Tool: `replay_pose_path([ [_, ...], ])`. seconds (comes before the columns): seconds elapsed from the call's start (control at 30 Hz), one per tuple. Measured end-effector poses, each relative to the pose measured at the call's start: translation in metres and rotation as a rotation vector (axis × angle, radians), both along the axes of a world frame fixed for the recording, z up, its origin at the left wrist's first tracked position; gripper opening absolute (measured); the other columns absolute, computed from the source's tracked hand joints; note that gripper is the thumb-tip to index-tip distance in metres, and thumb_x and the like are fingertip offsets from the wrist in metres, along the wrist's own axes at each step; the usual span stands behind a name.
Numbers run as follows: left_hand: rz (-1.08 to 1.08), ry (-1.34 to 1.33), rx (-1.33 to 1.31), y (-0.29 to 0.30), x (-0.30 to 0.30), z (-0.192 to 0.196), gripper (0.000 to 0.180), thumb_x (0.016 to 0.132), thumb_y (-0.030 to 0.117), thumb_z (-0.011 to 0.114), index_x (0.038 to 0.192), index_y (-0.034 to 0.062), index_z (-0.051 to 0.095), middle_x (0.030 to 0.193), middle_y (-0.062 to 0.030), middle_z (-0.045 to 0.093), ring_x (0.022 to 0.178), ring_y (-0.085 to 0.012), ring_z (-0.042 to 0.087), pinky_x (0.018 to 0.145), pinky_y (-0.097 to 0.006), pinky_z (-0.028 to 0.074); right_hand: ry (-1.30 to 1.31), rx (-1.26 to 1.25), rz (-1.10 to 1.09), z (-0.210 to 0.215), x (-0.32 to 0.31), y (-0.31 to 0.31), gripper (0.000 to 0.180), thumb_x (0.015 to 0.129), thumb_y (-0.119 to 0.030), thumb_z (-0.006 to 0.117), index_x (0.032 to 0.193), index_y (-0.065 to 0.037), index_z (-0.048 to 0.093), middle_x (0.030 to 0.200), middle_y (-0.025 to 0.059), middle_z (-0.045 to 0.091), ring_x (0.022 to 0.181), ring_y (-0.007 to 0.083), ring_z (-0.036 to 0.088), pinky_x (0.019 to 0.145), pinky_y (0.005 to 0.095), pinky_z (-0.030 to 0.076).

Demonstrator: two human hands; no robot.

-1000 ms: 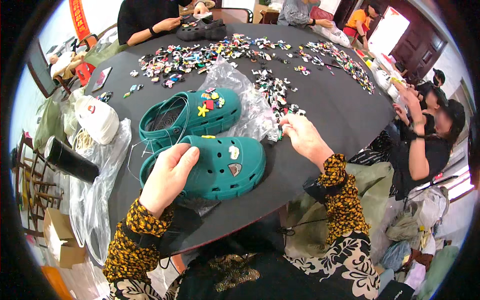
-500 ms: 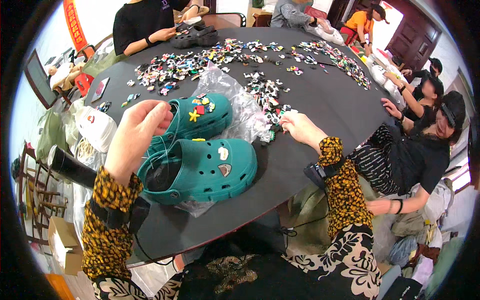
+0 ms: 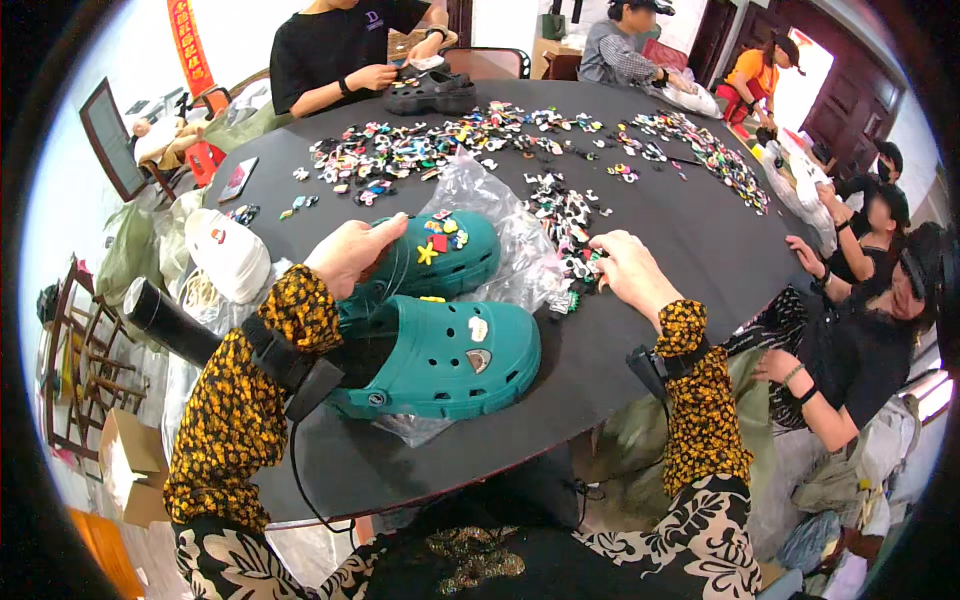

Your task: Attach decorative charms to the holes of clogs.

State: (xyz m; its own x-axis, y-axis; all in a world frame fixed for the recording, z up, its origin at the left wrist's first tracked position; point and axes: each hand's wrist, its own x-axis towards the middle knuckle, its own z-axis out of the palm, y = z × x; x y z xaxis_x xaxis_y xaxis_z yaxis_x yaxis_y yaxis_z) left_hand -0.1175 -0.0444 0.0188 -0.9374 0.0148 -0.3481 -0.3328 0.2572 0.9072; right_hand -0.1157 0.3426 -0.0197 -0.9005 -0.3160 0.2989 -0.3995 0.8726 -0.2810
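Two green clogs stand side by side on the dark table. The near clog [image 3: 455, 350] carries a white charm and a grey, fin-shaped one. On the far clog [image 3: 465, 255] sits a cluster of charms, including a yellow star and a red one. My left hand [image 3: 352, 255] is over the far clog's heel end, one finger stretched out and the others partly hidden; thin clear strands show beside it. With bent fingers spread, my right hand [image 3: 635, 272] reaches the edge of a pile of black-and-white shoe charms [image 3: 565, 215]; I make out nothing held.
Clear plastic [image 3: 490, 200] lies behind and under the clogs. Loose colourful charms [image 3: 400, 150] cover the far table. A white clog [image 3: 225, 255] and a black cylinder [image 3: 170, 320] are at left. Across the table, a person handles a black clog [image 3: 430, 92]; others sit at right.
The whole view has shifted. My left hand, raised with fingers pinched before, is now lower over the far clog's heel, one finger extended. My right hand stays by the charms, its fingers more spread.
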Motion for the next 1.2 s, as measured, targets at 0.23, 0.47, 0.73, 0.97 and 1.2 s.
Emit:
replay_pose_path([
  [0.23,0.034,-0.125,0.497,0.020,-0.007,0.004,0.022,0.087,0.006,0.060,0.099,-0.0117,0.059,0.097,-0.0198,0.067,0.079,-0.0263,0.068,0.069,-0.041,0.058,0.149,-0.184,0.314,0.037,0.015,-0.043,0.019,0.080,-0.012,0.059,0.096,-0.002,0.064,0.097,0.0147,0.064,0.096,0.0343,0.058,0.087,0.0422,0.045],
  [0.47,0.045,0.157,0.375,0.011,0.023,0.020,0.010,0.084,0.009,0.063,0.087,-0.0010,0.063,0.081,-0.0073,0.065,0.072,-0.0161,0.064,0.067,-0.030,0.053,0.192,-0.182,0.550,0.054,0.067,-0.081,0.034,0.078,-0.020,0.067,0.106,-0.001,0.060,0.105,0.0159,0.061,0.101,0.0317,0.057,0.088,0.0412,0.044],
  [0.73,0.085,0.448,0.487,-0.004,0.063,0.037,0.013,0.088,0.014,0.062,0.089,0.0020,0.065,0.088,-0.0018,0.067,0.078,-0.0081,0.061,0.074,-0.023,0.048,0.284,0.076,0.767,0.048,0.110,-0.145,0.072,0.063,-0.035,0.077,0.123,-0.005,0.051,0.126,0.0135,0.050,0.120,0.0289,0.045,0.096,0.0436,0.037],
  [0.97,0.221,0.498,0.477,-0.020,0.077,0.024,0.016,0.089,0.017,0.062,0.075,0.0096,0.058,0.076,0.0040,0.059,0.071,-0.0043,0.052,0.067,-0.022,0.041,0.424,0.217,0.850,0.043,0.110,-0.189,0.066,0.066,-0.041,0.072,0.116,0.001,0.057,0.112,0.0095,0.059,0.117,0.0274,0.049,0.102,0.0469,0.033],
  [1.2,0.233,0.469,0.503,-0.030,0.091,0.025,0.015,0.090,0.017,0.060,0.078,0.0082,0.059,0.077,0.0044,0.058,0.071,-0.0035,0.050,0.067,-0.021,0.040,0.262,0.396,0.904,0.064,0.109,-0.197,0.038,0.067,-0.034,0.073,0.089,-0.006,0.058,0.094,0.0075,0.053,0.100,0.0249,0.051,0.105,0.0495,0.029],
])
